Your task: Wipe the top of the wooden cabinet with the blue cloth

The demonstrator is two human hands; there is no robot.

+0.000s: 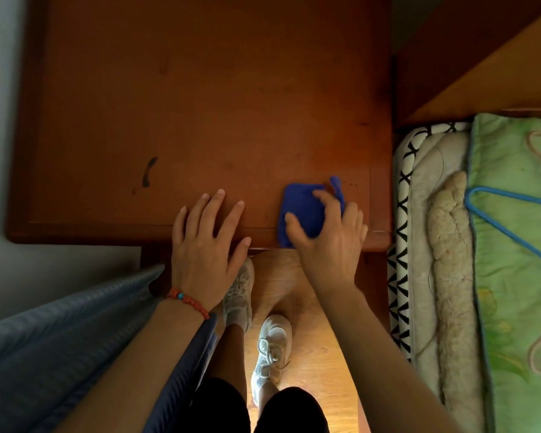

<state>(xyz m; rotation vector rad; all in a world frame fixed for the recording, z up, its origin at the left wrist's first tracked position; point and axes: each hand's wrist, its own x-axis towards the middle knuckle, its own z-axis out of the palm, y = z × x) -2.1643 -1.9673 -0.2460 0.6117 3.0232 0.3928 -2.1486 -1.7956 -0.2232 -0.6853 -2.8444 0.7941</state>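
The wooden cabinet top (pixel 200 104) fills the upper middle of the head view, reddish brown with a dark smear at its left. A folded blue cloth (pixel 303 207) lies at the front right corner, overhanging the front edge. My right hand (pixel 328 235) lies over the cloth with its fingers curled round it. My left hand (pixel 206 242) rests flat on the front edge of the top, fingers spread and straight, a red bead bracelet on its wrist.
A bed with a patterned mattress edge (pixel 403 245) and a green cover (pixel 519 245) stands right of the cabinet, a blue hanger (pixel 506 226) on it. A wooden headboard (pixel 481 73) sits at the upper right. My feet in pale shoes stand on the wooden floor (pixel 319 354).
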